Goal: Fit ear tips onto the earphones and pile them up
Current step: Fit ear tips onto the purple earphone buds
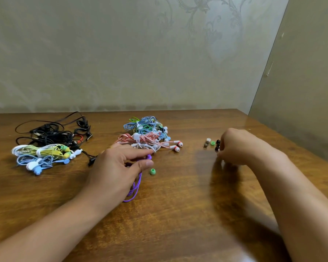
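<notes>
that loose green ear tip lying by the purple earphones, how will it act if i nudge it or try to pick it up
The green ear tip is small and rounded, so a nudge would probably send it rolling or skidding on the glossy table. It looks like soft rubbery material, likely very light and squashy in a pinch. Its tiny size suggests fingertips are needed, much as the right hand works among the other tips.

On the tabletop (178,214): one earphone pile (45,148) at left of frame, a second pile (150,135) at centre, behind the left hand (117,167). Beneath that hand, a coiled earphone cord (134,190) — just right of it, a lone ear tip (152,171). Further right, loose ear tips (211,143) clustered beside the right hand (235,146).
</notes>
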